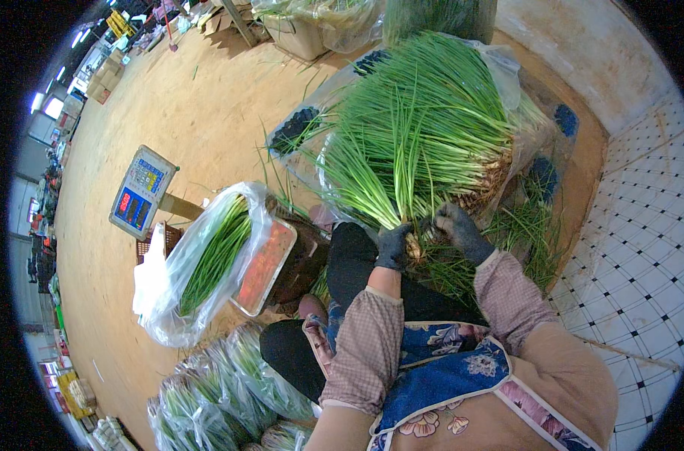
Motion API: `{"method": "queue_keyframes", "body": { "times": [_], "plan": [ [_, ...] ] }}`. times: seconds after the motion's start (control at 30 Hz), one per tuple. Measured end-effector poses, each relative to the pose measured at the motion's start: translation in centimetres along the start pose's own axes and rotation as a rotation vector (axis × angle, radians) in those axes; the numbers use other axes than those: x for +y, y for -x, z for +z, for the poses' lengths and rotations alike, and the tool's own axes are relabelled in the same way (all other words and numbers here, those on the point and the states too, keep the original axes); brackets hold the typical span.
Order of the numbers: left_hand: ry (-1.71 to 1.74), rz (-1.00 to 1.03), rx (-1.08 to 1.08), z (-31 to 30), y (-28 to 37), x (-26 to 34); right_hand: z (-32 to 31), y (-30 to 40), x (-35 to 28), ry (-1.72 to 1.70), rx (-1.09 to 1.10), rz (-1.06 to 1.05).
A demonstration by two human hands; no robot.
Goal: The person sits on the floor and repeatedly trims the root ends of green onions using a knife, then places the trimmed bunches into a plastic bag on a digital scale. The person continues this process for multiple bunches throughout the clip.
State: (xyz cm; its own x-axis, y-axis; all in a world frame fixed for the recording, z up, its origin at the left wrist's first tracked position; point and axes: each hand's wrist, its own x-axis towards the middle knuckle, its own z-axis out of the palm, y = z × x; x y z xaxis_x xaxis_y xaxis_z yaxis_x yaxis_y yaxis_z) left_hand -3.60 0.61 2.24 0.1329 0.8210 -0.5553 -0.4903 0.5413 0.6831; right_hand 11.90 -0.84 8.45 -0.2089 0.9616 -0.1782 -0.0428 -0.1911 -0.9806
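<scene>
My left hand (394, 247), in a dark grey glove, is closed around a small bunch of scallions (392, 203) near the root end. Their roots stick out below my fist, and the leaves fan away from me. Just to the right, my right hand (460, 231), gloved too, has its fingers curled close to the roots; whether a stalk is between them I cannot tell. Beyond both hands lies a big heap of scallions (432, 107), roots to the right, on clear plastic sheeting (500, 70). Loose green trimmings (522, 242) are scattered below and right of it.
To the left, a digital scale with a display (141, 191) bears an open plastic bag (167, 324) of scallions on its orange-red pan (265, 268). Several bagged bundles (223, 389) stand at lower left. A tiled wall (629, 225) rises on the right; a tub (296, 36) stands behind.
</scene>
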Motion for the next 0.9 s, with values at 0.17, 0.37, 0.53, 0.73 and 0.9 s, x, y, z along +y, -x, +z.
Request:
{"method": "queue_keyframes", "body": {
  "times": [0.17, 0.37, 0.53, 0.73, 0.9],
  "plan": [
    [0.028, 0.023, 0.071, -0.2, -0.6, -0.6, -4.7, 2.4, 3.1, 1.332, -0.449, 0.116],
    [-0.012, 0.215, -0.008, 0.7, 0.8, 0.1, 2.2, -2.6, -2.4, 0.806, 0.226, 0.022],
    [-0.025, 0.241, 0.028, 0.7, 1.3, 1.0, 4.3, -3.2, -3.0, 0.67, 0.23, -0.067],
    [0.084, 0.086, 0.047, 0.3, 1.0, 1.2, 1.7, -1.6, -1.9, -0.081, -0.01, 0.12],
    [0.198, 0.128, -0.075, -0.2, -0.1, 0.4, -2.5, -0.8, -1.1, 1.195, -0.448, 0.135]
  ]
}}
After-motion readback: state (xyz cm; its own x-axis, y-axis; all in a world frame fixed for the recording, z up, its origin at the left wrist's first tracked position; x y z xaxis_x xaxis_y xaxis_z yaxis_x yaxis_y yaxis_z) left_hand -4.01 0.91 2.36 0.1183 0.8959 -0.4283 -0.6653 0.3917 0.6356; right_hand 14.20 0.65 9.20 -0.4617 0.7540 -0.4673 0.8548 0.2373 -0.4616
